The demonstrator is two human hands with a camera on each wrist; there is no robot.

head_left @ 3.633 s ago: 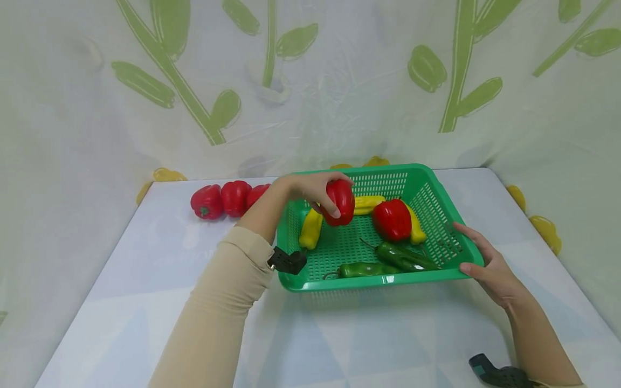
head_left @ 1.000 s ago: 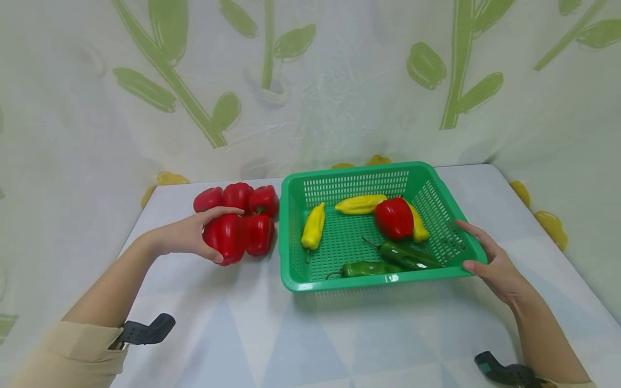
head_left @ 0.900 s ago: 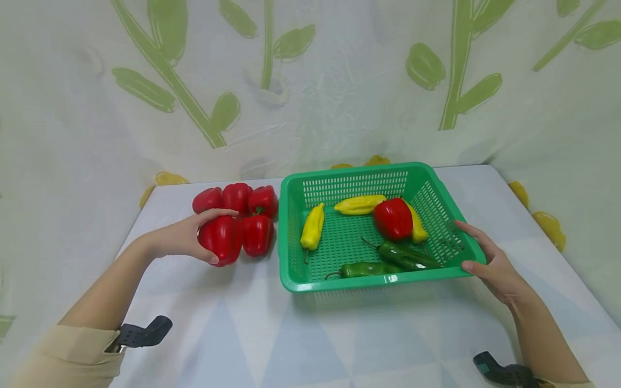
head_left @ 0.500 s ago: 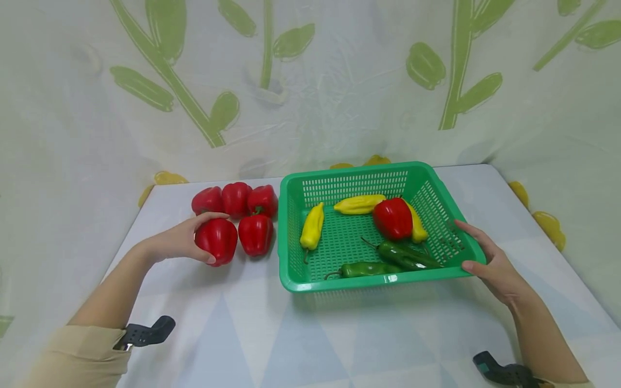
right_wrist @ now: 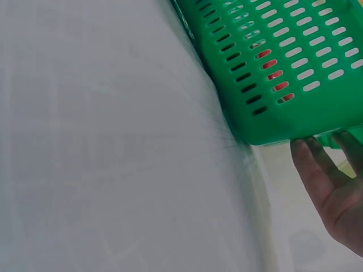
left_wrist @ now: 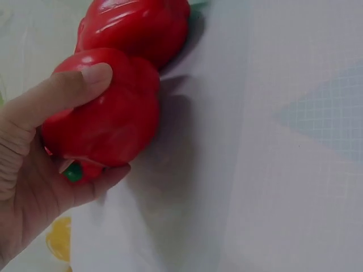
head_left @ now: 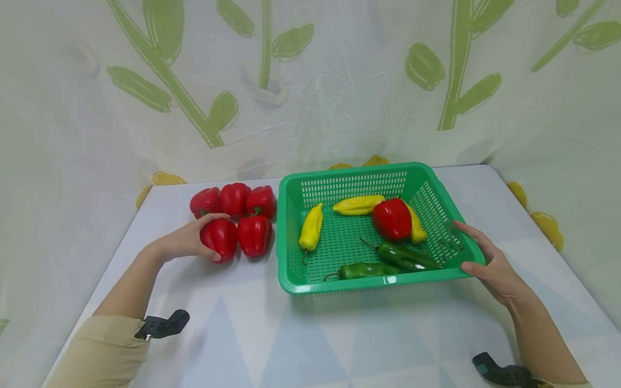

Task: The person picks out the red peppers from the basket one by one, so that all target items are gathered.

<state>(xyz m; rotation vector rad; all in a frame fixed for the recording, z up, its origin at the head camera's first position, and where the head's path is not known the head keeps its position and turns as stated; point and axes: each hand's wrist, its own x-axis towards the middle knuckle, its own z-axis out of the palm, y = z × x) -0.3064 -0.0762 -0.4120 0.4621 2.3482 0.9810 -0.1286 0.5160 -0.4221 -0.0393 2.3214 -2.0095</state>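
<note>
My left hand (head_left: 186, 241) grips a red bell pepper (head_left: 219, 240) on the table, left of the basket. In the left wrist view the thumb presses the pepper's side (left_wrist: 110, 122) and a finger lies under its green stem end. Beside it sits another red bell pepper (head_left: 254, 236), with several more behind, one of them a red bell pepper (head_left: 235, 200) in the middle. My right hand (head_left: 492, 267) holds the front right corner of a green plastic basket (head_left: 368, 281). In the right wrist view its fingertips meet the basket rim from outside.
Inside the basket are yellow peppers, one of them a long yellow pepper (head_left: 311, 227) at the left, a red bell pepper (head_left: 393, 220), and long green peppers (head_left: 405, 256) near the front. A white patterned curtain (head_left: 339, 108) rises behind the table (head_left: 310, 339).
3.6 s ago the left hand held a red bell pepper above the basket. It then moved left with the pepper to the table beside the others. The right hand stays on the basket.
</note>
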